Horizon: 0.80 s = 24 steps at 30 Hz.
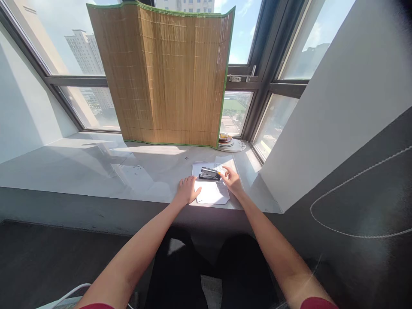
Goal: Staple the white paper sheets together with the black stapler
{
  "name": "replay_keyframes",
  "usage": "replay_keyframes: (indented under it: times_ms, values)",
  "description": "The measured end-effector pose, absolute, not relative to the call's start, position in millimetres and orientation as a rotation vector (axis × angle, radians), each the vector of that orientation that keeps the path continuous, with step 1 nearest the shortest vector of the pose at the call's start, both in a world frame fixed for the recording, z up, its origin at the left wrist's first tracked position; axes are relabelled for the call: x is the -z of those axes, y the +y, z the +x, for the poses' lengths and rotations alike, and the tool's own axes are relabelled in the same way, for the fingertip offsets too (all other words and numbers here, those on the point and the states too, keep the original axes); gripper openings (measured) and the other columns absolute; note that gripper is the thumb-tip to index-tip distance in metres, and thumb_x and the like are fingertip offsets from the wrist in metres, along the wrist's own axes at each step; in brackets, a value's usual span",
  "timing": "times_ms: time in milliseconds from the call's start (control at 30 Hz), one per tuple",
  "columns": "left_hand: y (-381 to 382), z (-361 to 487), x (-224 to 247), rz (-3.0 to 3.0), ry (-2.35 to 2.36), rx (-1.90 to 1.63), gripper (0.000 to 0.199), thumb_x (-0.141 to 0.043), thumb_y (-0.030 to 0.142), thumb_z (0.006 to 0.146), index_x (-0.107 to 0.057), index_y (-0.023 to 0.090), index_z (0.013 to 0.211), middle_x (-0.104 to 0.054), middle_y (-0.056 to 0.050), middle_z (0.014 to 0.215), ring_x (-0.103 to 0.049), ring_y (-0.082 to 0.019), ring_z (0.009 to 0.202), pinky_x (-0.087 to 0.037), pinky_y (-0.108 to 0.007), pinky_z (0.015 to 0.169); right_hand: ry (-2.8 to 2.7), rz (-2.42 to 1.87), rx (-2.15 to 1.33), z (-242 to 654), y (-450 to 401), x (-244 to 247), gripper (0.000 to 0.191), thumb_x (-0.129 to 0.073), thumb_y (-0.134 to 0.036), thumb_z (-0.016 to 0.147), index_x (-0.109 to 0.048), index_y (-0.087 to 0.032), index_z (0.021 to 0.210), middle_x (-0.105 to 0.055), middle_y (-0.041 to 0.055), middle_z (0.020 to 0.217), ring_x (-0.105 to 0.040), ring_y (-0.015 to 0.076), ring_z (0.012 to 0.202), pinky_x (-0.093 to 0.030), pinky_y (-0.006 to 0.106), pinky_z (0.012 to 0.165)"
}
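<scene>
A black stapler [209, 174] lies across white sheets of paper [212, 194] on the window sill. My left hand [188, 190] rests flat at the paper's left edge, fingers stretched out and thumb over the sheet. It holds nothing. At the stapler's right end, my right hand [232, 181] has its thumb and forefinger closed on the stapler, where a small orange spot shows. Part of that end is hidden by the fingers. Another sheet, pale and partly under the right hand, reaches toward the back right.
Behind the papers a bamboo mat [174, 77] with green edging stands against the window. Stacked plates [236, 146] sit in the sill's right corner. The sill [80, 167] ends at a front edge above my knees. A beaded cord [322, 223] hangs at the right.
</scene>
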<state>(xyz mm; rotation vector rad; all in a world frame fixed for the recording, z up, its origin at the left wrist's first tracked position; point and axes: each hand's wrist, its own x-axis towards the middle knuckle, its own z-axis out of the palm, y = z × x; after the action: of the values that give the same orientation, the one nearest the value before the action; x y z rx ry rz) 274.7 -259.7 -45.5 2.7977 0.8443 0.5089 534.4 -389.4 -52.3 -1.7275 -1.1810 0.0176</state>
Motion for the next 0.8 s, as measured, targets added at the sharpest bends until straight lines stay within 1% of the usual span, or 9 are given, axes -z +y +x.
replay_keyframes:
  times_ms: [67,133,367,433,533,600,667,733,800]
  values:
    - [-260,275,44,2.792,0.853,-0.501,0.043,-0.06,0.042,0.105,-0.057,0.024,0.144,-0.066,-0.017,0.143,-0.059,-0.038,0.137,-0.036,-0.057,0.125,-1.206,-1.76,-0.014,531,-399,54,0.055,-0.058,-0.043,0.094,-0.074,-0.018,0.139,-0.063,-0.0012,0.069,-0.057,0.0189,0.064,-0.053,0.032,0.071]
    - [-260,275,43,2.791,0.849,-0.489,0.041,-0.06,0.041,0.105,-0.058,0.025,0.141,-0.067,-0.017,0.141,-0.06,-0.038,0.136,-0.037,-0.058,0.124,-1.233,-1.8,0.002,526,-405,55,0.054,-0.054,-0.042,0.095,-0.077,-0.019,0.138,-0.059,-0.0029,0.062,-0.054,0.0177,0.059,-0.049,0.03,0.066]
    - [-260,276,41,2.796,0.85,-0.495,0.035,-0.061,0.041,0.104,-0.059,0.025,0.135,-0.069,-0.016,0.135,-0.062,-0.037,0.132,-0.039,-0.057,0.122,-1.159,-1.817,0.05,516,-403,49,0.048,-0.05,-0.055,0.102,-0.086,-0.024,0.1,-0.069,0.0017,0.065,-0.056,0.0176,0.058,-0.043,0.027,0.058]
    - [-261,275,41,2.797,0.851,-0.492,0.033,-0.061,0.04,0.104,-0.06,0.025,0.133,-0.069,-0.016,0.134,-0.062,-0.037,0.13,-0.04,-0.057,0.121,-1.134,-1.795,0.047,516,-403,47,0.055,-0.047,-0.06,0.102,-0.078,-0.023,0.075,-0.061,0.0008,0.059,-0.05,0.0162,0.056,-0.037,0.026,0.055]
    - [-261,275,40,2.794,0.847,-0.495,0.033,-0.061,0.04,0.104,-0.06,0.025,0.133,-0.068,-0.016,0.135,-0.063,-0.037,0.13,-0.039,-0.057,0.122,-1.077,-1.823,0.008,515,-403,46,0.065,-0.045,-0.065,0.101,-0.051,-0.025,0.051,-0.038,-0.0024,0.051,-0.032,0.0129,0.052,-0.025,0.027,0.051]
    - [-261,274,39,2.791,0.835,-0.483,0.033,-0.06,0.041,0.105,-0.061,0.025,0.134,-0.068,-0.016,0.135,-0.063,-0.037,0.13,-0.038,-0.057,0.122,-1.055,-1.838,-0.02,514,-403,45,0.064,-0.047,-0.063,0.1,-0.042,-0.025,0.048,-0.033,-0.0034,0.052,-0.026,0.0121,0.054,-0.021,0.027,0.051]
    - [-260,274,39,2.789,0.829,-0.465,0.033,-0.059,0.041,0.105,-0.061,0.024,0.134,-0.068,-0.016,0.134,-0.062,-0.037,0.13,-0.038,-0.056,0.123,-1.05,-1.836,-0.025,512,-403,44,0.063,-0.049,-0.059,0.1,-0.041,-0.025,0.048,-0.032,-0.0037,0.053,-0.025,0.0119,0.055,-0.02,0.028,0.052]
    - [-259,274,40,2.788,0.831,-0.462,0.034,-0.059,0.041,0.105,-0.061,0.024,0.133,-0.068,-0.016,0.134,-0.062,-0.037,0.131,-0.038,-0.056,0.123,-1.055,-1.816,-0.019,512,-403,43,0.062,-0.048,-0.058,0.1,-0.048,-0.025,0.048,-0.033,-0.004,0.053,-0.026,0.0117,0.054,-0.021,0.028,0.052]
    - [-259,274,40,2.787,0.83,-0.467,0.033,-0.059,0.041,0.104,-0.061,0.024,0.133,-0.068,-0.016,0.135,-0.061,-0.037,0.131,-0.038,-0.057,0.123,-1.075,-1.782,-0.021,513,-404,43,0.06,-0.047,-0.06,0.1,-0.064,-0.023,0.057,-0.037,-0.0036,0.053,-0.031,0.0123,0.052,-0.023,0.028,0.052]
